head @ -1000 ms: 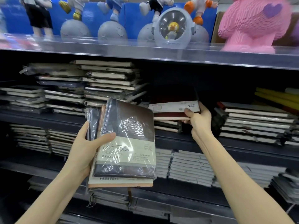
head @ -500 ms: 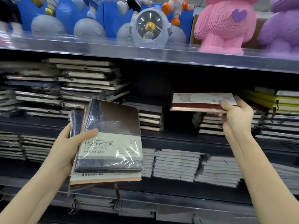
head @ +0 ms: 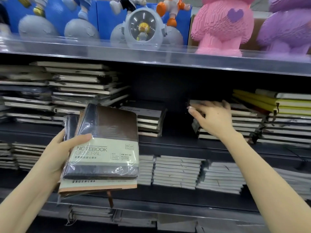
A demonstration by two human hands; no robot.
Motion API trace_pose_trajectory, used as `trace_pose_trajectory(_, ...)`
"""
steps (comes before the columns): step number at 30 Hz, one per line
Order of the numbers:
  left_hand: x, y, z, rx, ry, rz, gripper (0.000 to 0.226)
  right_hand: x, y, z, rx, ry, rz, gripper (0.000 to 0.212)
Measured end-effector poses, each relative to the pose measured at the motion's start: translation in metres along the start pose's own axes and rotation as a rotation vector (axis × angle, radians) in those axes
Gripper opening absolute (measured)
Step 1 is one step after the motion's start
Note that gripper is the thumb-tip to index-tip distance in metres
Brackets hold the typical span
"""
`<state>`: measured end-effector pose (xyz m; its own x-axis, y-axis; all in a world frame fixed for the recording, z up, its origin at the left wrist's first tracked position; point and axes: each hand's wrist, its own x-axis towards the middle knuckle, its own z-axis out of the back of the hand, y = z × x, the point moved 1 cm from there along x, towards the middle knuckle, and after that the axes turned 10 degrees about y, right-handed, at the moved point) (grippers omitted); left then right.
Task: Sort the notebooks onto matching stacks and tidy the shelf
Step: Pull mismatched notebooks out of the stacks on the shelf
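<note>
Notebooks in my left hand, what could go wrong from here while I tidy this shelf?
The plastic-wrapped notebooks are fanned and pinned only by the left hand at one edge; they may slide out. The right hand holds a blurred notebook on an uneven stack, which could shift.

Stationery shop indicated: shrink-wrapped notebook stacks [head: 80, 84] shelved in tiers beyond the gripped bundle [head: 104, 145]; toy figurines [head: 143, 27] displayed above it.
</note>
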<state>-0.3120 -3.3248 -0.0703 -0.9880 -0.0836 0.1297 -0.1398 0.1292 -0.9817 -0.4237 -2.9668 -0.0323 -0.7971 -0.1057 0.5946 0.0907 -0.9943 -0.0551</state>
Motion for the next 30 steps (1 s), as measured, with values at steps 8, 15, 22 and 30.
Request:
trace_pose_trajectory(8,0.007,0.010,0.026,0.014,0.001,0.003,0.040,-0.007,0.054,-0.011,0.070,-0.300,0.067,0.045)
trace_pose_trajectory(15,0.000,0.016,0.057,-0.013,-0.033,-0.013,0.050,0.027,0.126,-0.056,0.489,0.490,-0.200,0.068)
trace_pose_trajectory(22,0.000,0.011,0.063,-0.011,-0.117,-0.040,0.032,0.022,0.131,-0.053,0.837,0.339,-0.381,0.033)
trace_pose_trajectory(30,-0.004,0.009,0.059,-0.026,-0.086,-0.074,0.045,0.023,0.125,-0.048,0.888,0.169,-0.567,0.028)
